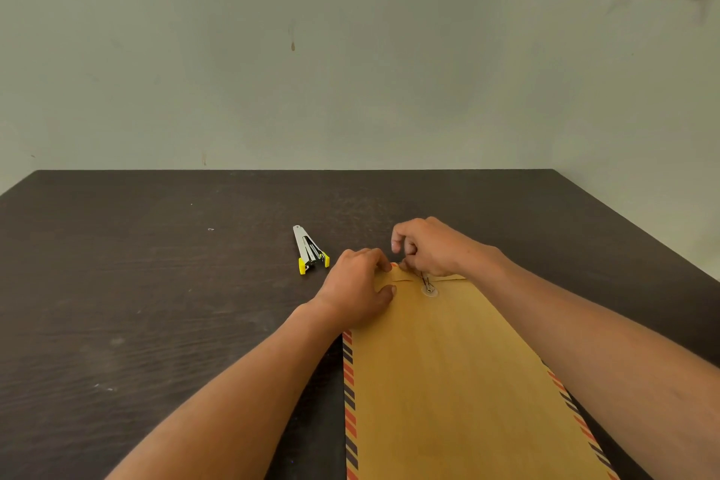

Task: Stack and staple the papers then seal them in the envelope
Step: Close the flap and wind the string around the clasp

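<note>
— Which step is this?

— The sealing, I'd judge. The long brown paper envelope (pixel 459 382) with striped red-and-black borders lies on the dark wood-grain counter (pixel 156 304), running from the near edge toward the middle, flap folded down. No loose papers show.

— And the hands?

— The left hand (pixel 360 286) presses flat on the flap's corner; the right hand (pixel 432 245) pinches the thin closure string (pixel 424 280) just above the round white button (pixel 429 290).

— Next?

— Probably winding the string around that button, kept taut. The silver stapler (pixel 309 251) with yellow ends rests apart, toward the counter's middle.
</note>
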